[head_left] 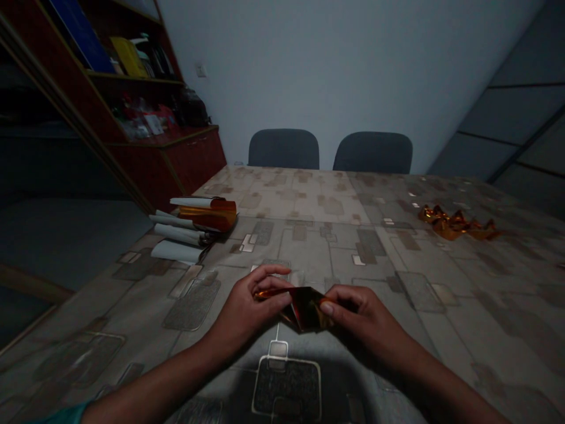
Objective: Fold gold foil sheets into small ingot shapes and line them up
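Between my two hands is a piece of shiny gold foil paper [309,309], folded with creases and held just above the table near its front. My left hand [260,300] grips its left end, thumb on top and the fingers behind. My right hand [355,309] pinches the right end between thumb and fingers. Over on the right of the table lie several folded gold foil pieces [457,224] in a cluster. On the left is a stack of curled gold foil sheets [212,215] with pale backs.
A patterned cloth covers the table [309,241]. Two grey chairs, a left chair [283,148] and a right chair [373,152], stand at its far side against the wall. A reddish-brown cabinet [189,159] with loaded shelves is at the back left.
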### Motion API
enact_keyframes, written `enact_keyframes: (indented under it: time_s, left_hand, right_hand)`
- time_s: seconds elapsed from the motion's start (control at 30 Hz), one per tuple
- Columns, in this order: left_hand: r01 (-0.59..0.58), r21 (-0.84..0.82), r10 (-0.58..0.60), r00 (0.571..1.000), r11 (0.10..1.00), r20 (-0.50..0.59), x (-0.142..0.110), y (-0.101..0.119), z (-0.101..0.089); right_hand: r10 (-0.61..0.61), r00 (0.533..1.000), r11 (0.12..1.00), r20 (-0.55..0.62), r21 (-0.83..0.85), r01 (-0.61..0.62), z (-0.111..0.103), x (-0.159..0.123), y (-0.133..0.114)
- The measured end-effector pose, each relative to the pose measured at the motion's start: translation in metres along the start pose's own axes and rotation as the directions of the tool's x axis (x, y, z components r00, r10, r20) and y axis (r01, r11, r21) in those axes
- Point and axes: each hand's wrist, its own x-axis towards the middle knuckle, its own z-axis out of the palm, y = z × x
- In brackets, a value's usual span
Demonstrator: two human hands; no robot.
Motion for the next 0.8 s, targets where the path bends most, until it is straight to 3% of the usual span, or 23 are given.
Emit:
enact_keyframes:
  time_s: [0.2,0.4,0.57,0.8]
  left_hand:
    - [0.149,-0.363,-0.143,0.989,0.92,0.044,-0.005,0.0,0.0]
    - [0.157,-0.456,-0.073,0.978,0.876,0.195,-0.01,-0.007,0.0]
    - [0.258,-0.58,-0.03,0.927,0.773,0.373,-0.012,-0.001,-0.003]
    - [0.172,-0.359,-0.113,0.977,0.917,0.179,-0.01,-0.011,0.01]
  right_hand:
    - [0.068,0.994,0.994,-0.09,0.09,-0.06,0.001,0.001,0.009]
    - [0.073,0.993,0.99,-0.096,0.13,-0.06,0.002,0.0,0.011]
    - [0.109,0.984,0.981,-0.138,0.172,-0.084,0.0,0.0,0.01]
    - [0.066,0.988,0.995,-0.14,0.086,-0.054,0.003,0.0,0.007]
